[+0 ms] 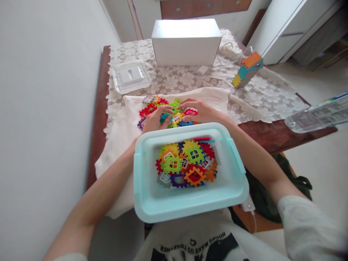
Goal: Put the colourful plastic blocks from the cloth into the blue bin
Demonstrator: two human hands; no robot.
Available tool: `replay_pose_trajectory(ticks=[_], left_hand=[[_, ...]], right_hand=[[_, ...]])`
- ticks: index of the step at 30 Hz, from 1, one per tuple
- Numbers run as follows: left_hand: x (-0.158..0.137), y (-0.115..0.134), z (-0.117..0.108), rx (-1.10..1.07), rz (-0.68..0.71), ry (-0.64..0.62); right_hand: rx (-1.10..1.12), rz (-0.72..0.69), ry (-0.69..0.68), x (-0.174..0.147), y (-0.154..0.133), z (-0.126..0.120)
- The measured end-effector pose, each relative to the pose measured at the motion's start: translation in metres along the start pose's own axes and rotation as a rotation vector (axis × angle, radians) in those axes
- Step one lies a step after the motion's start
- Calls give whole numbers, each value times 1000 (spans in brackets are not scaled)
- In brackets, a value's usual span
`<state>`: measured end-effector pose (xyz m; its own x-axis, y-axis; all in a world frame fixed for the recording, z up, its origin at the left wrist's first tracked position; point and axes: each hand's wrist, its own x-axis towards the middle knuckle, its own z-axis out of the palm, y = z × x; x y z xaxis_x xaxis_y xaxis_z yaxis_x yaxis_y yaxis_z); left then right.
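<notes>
Domestic room, a home. Evidence: wooden table [272, 134] under a lace floral tablecloth [252, 98], white cabinet [282, 25] against the wall, wooden drawers [203, 7] behind, pale tiled floor, bright toy tiles [163, 107] spread on a cream cloth [122, 134].

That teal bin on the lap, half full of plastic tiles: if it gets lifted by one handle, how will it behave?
The teal bin looks like rigid plastic, so it probably won't flex. The loose interlocking tiles fill only its middle, so they would likely slide toward the low side. With its lid off on the table, some could spill.
</notes>
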<state>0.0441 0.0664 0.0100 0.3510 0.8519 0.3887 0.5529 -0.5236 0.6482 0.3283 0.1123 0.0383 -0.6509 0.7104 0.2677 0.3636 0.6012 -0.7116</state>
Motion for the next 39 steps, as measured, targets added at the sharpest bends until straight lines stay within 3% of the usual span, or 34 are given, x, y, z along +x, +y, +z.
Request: replay_pose_trajectory(ticks=[4, 12, 19, 27, 33, 39], left_hand=[[0, 6, -1, 13, -12, -31], [-1, 17, -6, 77, 23, -91], [2, 10, -2, 25, 83, -131], [0, 10, -1, 89, 121, -117], [1, 2, 1, 104, 71, -104], [0, -7, 4, 109, 98, -124]], right_hand=[[-155, -37, -131, 0, 10, 11], [-137, -16, -89, -1, 8, 3], [-162, -4, -229, -4, 2, -3], [-236, 68, -113, -6, -7, -8], [-277, 101, 6, -6, 12, -8], [-222, 52, -150, -5, 16, -13]])
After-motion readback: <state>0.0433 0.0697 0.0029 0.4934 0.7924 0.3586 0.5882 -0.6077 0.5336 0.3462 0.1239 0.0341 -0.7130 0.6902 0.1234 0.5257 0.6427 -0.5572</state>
